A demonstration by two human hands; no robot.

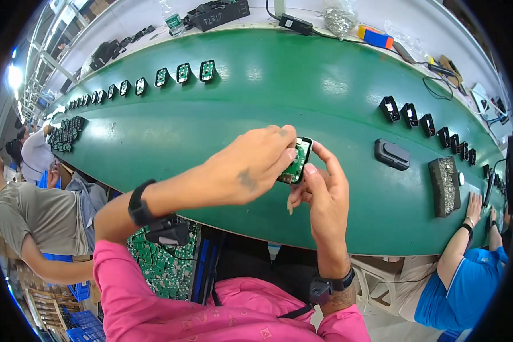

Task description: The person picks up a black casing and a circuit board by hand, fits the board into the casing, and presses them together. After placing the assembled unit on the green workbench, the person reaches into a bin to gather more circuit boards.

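Note:
Above the green table, in front of me, I hold a small black plastic casing (308, 146) with a green circuit board (293, 169) in its open face. My right hand (328, 196) grips the casing from the right, thumb at its near edge and index finger along the far side. From the left, my left hand (261, 162) reaches over with its fingers closed on the board's upper left part. Those fingers hide part of the board, so I cannot tell whether it sits fully flat in the casing.
Casings with boards (207, 70) line the far left; open black casings (410, 115) form a row on the right. Nearby are a black oblong device (392, 154) and a dark tray of small metal parts (444, 187). Loose boards (159, 265) fill a bin below. Co-workers sit either side.

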